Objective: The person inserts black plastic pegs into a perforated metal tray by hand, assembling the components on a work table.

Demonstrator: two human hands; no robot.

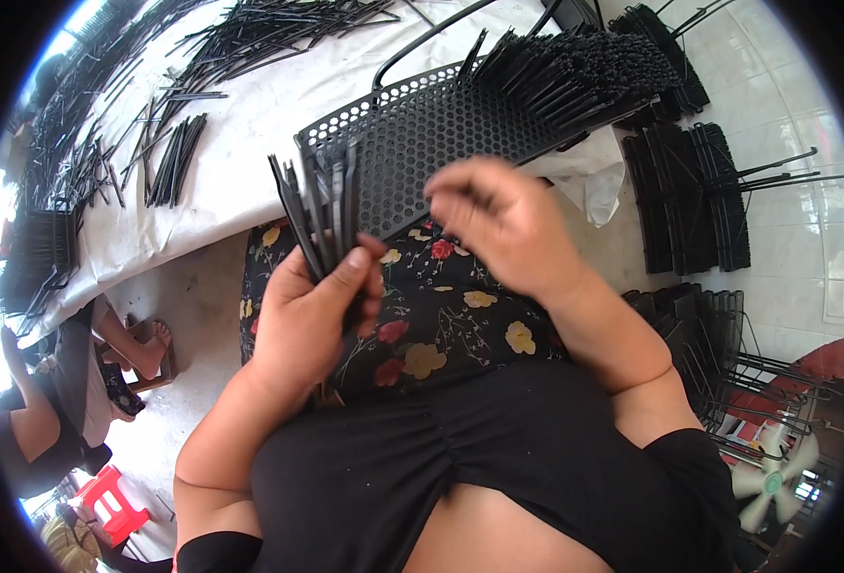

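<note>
My left hand is closed around a small bundle of thin black strips, which point up and fan slightly apart. My right hand, a little smeared by motion, hovers to the right of the bundle. Its fingers are loosely curled with a gap between them, and nothing shows in them. Just beyond both hands, a black tray with a honeycomb of holes rests over the table's edge and my lap. A dense stack of black strips fills its far right end.
A white-covered table carries loose black strips and a small separate bunch. Black wire-handled racks stand on the right floor. A fan is at lower right. Another person sits at left near a red stool.
</note>
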